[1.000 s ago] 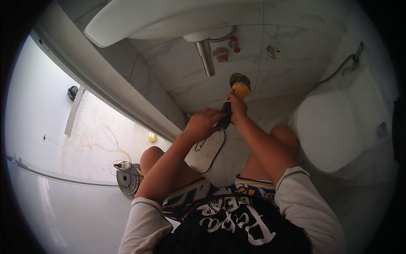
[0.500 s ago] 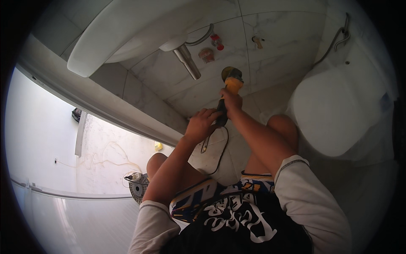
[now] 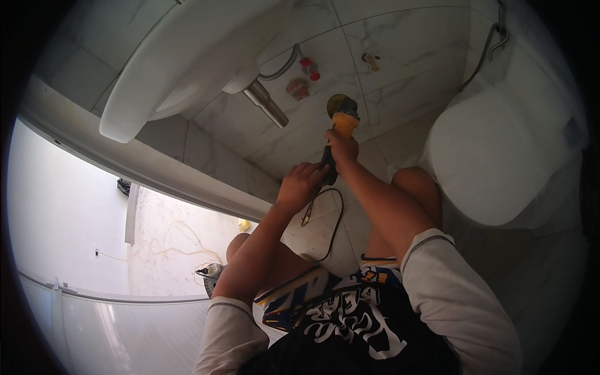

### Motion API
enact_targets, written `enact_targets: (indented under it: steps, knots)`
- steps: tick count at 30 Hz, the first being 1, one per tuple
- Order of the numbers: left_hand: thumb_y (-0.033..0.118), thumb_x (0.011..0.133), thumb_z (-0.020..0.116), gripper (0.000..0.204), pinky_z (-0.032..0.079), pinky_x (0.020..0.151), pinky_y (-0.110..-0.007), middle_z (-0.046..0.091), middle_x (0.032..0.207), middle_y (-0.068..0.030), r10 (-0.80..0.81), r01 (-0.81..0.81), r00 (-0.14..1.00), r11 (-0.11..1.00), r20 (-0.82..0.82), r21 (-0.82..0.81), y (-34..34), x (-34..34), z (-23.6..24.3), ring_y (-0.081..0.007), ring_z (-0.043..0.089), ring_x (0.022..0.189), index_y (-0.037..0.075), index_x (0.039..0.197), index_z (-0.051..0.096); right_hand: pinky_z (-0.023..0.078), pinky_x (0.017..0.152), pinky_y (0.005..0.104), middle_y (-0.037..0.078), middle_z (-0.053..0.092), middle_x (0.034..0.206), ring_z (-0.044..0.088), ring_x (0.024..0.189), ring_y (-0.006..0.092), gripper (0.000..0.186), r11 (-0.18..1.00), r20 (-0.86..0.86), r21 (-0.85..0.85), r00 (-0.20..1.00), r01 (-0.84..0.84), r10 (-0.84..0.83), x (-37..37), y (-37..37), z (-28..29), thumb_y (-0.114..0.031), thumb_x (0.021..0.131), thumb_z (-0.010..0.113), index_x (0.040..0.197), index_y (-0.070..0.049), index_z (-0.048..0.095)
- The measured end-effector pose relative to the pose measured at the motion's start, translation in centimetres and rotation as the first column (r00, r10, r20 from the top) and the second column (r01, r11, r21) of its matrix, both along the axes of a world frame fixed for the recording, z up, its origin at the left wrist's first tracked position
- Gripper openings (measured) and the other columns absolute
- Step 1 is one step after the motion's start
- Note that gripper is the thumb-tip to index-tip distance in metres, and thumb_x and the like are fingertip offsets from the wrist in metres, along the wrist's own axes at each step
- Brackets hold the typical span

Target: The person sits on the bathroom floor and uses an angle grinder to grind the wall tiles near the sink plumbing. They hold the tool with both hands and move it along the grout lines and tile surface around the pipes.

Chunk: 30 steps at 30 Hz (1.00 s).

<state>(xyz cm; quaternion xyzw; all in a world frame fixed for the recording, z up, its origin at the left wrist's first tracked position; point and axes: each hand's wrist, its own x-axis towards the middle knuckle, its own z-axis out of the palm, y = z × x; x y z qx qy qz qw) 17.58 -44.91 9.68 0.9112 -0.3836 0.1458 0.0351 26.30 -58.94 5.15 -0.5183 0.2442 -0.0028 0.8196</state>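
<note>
One yellow-black grinder (image 3: 344,123) is clasped by the right hand (image 3: 343,150) and, further back, left hand (image 3: 302,184).

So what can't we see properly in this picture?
In the head view:
Power tool's handle: partly covered by the left hand and right hand.
Grey thing by the left arm: mostly hidden behind it.
Washbasin: cut off by the top edge.
Dark thing at far left: too small to name.
</note>
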Motion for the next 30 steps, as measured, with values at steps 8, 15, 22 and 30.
enact_targets:
  steps: [8, 15, 22, 30]
  knots:
    - [0.024, 0.076, 0.069, 0.05, 0.043, 0.09, -0.04, 0.058, 0.113, -0.0077, -0.112, 0.062, 0.976, 0.964, 0.186, 0.258, -0.1, 1.8, 0.9, -0.0249, 0.055, 0.107, 0.01, 0.122, 0.053, 0.048, 0.072, 0.0365, 0.009, 0.063, 0.087, 0.062, 0.078, 0.0229, 0.042, 0.998, 0.122, 0.039, 0.991, 0.049, -0.053, 0.8, 0.0, 0.4, -0.03, 0.07, 0.07, 0.096, 0.002, 0.061]
    - [0.036, 0.073, 0.075, 0.056, 0.04, 0.092, -0.041, 0.058, 0.111, -0.0087, -0.009, 0.01, 1.0, 0.974, -0.004, 0.226, -2.1, 2.2, 0.3, -0.026, 0.054, 0.108, 0.009, 0.116, 0.052, 0.05, 0.075, 0.0365, 0.013, 0.066, 0.086, 0.065, 0.081, 0.0261, 0.051, 0.902, 0.13, -0.417, 0.99, 0.112, -0.063, 0.9, -0.6, -0.8, -0.033, 0.067, 0.071, 0.098, 0.005, 0.057]
    - [0.028, 0.074, 0.074, 0.076, 0.045, 0.095, -0.042, 0.057, 0.121, -0.0184, 0.154, -0.489, 0.669, 0.828, -0.727, -0.275, -2.7, 7.3, -2.2, -0.032, 0.055, 0.116, 0.001, 0.135, 0.037, 0.049, 0.07, 0.0325, 0.009, 0.064, 0.083, 0.063, 0.076, 0.0183, 0.048, 0.958, 0.193, -0.262, 0.979, 0.12, -0.07, 2.2, -0.2, -2.4, -0.03, 0.067, 0.073, 0.1, 0.001, 0.055]
    - [0.036, 0.067, 0.076, 0.091, 0.047, 0.092, -0.042, 0.059, 0.115, -0.0276, 0.107, -0.324, 0.757, 0.918, -0.645, -0.228, -3.1, 10.4, -4.2, -0.0392, 0.06, 0.109, -0.004, 0.136, 0.032, 0.05, 0.076, 0.034, 0.014, 0.064, 0.095, 0.065, 0.087, 0.0221, 0.055, 0.998, 0.235, -0.061, 0.972, 0.023, -0.008, 2.1, -1.4, -2.4, -0.031, 0.068, 0.076, 0.107, 0.002, 0.054]
